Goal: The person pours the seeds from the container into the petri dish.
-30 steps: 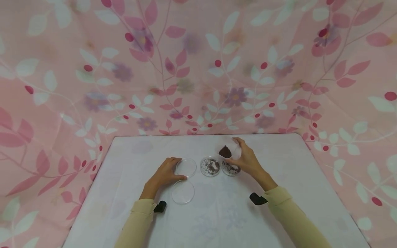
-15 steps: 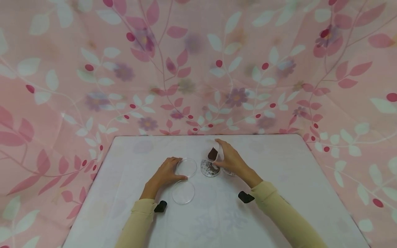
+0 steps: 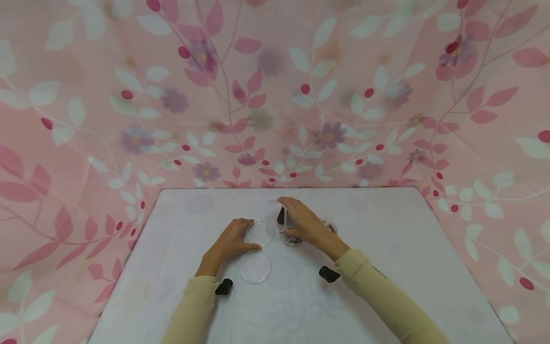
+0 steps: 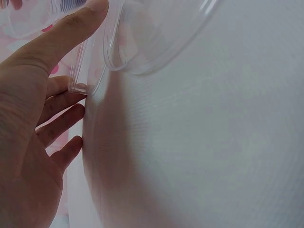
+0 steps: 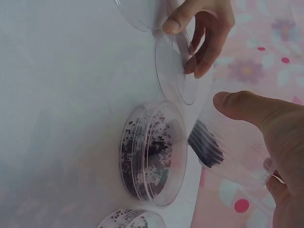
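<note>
My left hand [image 3: 229, 239] pinches the rim of a clear petri dish [image 3: 260, 233], thumb on the near side and fingers on the far side. The dish lies on the table with nothing visible inside. My right hand [image 3: 302, 220] grips a clear plastic cup [image 5: 242, 159], tilted leftward above the dishes. Dark granules [image 5: 205, 144] are heaped against the cup's wall. Under this hand stands a covered petri dish [image 5: 154, 156] with dark specks inside, partly hidden in the head view. A second speckled petri dish [image 3: 330, 225] shows behind the right wrist.
A clear round dish or lid [image 3: 255, 266] lies nearer me, just below the left thumb. The table [image 3: 365, 310] has a white cloth and ends at a pink floral backdrop [image 3: 275, 95]. A black wrist camera [image 3: 329, 274] juts out beside the right sleeve.
My right hand has carried the cup of granules leftward, from above the right speckled dish past the middle one toward the left dish, tilting it. My left hand has stayed on its dish.
</note>
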`<state>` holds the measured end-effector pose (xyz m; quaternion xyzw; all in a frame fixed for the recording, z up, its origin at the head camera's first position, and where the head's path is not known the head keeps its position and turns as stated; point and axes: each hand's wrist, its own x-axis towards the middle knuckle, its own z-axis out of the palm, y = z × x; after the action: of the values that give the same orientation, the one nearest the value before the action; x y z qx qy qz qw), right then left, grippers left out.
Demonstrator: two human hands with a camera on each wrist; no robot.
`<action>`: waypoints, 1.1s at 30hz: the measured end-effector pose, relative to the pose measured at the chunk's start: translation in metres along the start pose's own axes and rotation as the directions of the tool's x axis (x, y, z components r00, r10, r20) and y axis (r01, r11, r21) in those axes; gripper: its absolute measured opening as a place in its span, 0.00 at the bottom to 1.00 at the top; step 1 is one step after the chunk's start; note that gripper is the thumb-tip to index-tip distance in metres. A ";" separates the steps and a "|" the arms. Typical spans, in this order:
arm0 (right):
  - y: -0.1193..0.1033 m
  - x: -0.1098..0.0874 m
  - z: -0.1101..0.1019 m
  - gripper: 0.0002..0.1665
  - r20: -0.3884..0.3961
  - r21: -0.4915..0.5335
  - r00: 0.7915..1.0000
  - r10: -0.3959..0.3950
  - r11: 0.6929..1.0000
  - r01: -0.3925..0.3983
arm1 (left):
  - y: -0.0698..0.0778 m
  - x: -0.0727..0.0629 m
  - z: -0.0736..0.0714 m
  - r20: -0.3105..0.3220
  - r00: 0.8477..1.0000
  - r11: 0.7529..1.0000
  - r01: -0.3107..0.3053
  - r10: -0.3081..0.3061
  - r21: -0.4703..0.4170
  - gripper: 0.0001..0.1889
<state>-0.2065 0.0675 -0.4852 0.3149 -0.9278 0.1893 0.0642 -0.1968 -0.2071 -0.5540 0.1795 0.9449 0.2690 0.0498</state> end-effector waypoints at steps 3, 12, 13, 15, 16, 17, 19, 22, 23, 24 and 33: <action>-0.004 0.002 -0.001 0.58 0.005 -0.024 1.000 -0.022 0.999 0.022 | 0.000 0.000 0.000 0.000 1.000 1.000 0.005 -0.005 -0.005 0.49; -0.011 0.009 0.002 0.58 -0.023 -0.136 0.990 -0.139 0.982 0.134 | -0.001 0.001 0.000 0.000 1.000 1.000 0.001 -0.001 -0.008 0.49; -0.011 0.009 0.002 0.58 -0.021 -0.144 0.989 -0.145 0.980 0.141 | -0.002 0.001 0.001 0.000 1.000 1.000 -0.003 0.003 -0.009 0.49; -0.012 0.010 0.003 0.58 -0.015 -0.158 0.988 -0.155 0.976 0.151 | -0.002 0.001 0.001 0.000 1.000 1.000 -0.008 0.008 -0.008 0.49; -0.013 0.011 0.003 0.58 -0.012 -0.161 0.987 -0.161 0.974 0.157 | -0.003 0.002 0.001 -0.001 1.000 1.000 -0.010 0.010 -0.007 0.49; -0.013 0.011 0.003 0.58 -0.011 -0.166 0.985 -0.170 0.972 0.166 | -0.003 0.002 0.001 -0.001 1.000 1.000 -0.013 0.013 -0.006 0.49; -0.014 0.012 0.004 0.58 -0.003 -0.181 0.983 -0.185 0.967 0.182 | -0.003 0.002 0.001 -0.003 1.000 1.000 -0.019 0.019 -0.007 0.49; -0.015 0.013 0.006 0.58 0.009 -0.215 0.977 -0.213 0.954 0.209 | -0.003 0.002 0.001 -0.004 1.000 1.000 -0.022 0.022 -0.007 0.49; -0.015 0.013 0.006 0.59 0.014 -0.234 0.976 -0.218 0.948 0.216 | -0.003 0.002 0.001 -0.004 1.000 1.000 -0.024 0.024 -0.008 0.49; -0.016 0.013 0.006 0.59 0.018 -0.246 0.974 -0.224 0.944 0.221 | -0.003 0.001 0.001 -0.003 1.000 1.000 -0.022 0.022 -0.008 0.49; -0.021 0.014 0.007 0.58 0.014 -0.325 0.958 -0.287 0.904 0.276 | -0.002 0.000 -0.001 0.007 1.000 1.000 -0.005 0.005 -0.015 0.50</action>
<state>-0.2053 0.0415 -0.4819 0.4273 -0.8898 0.0285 0.1576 -0.1976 -0.2091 -0.5540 0.1825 0.9422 0.2757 0.0535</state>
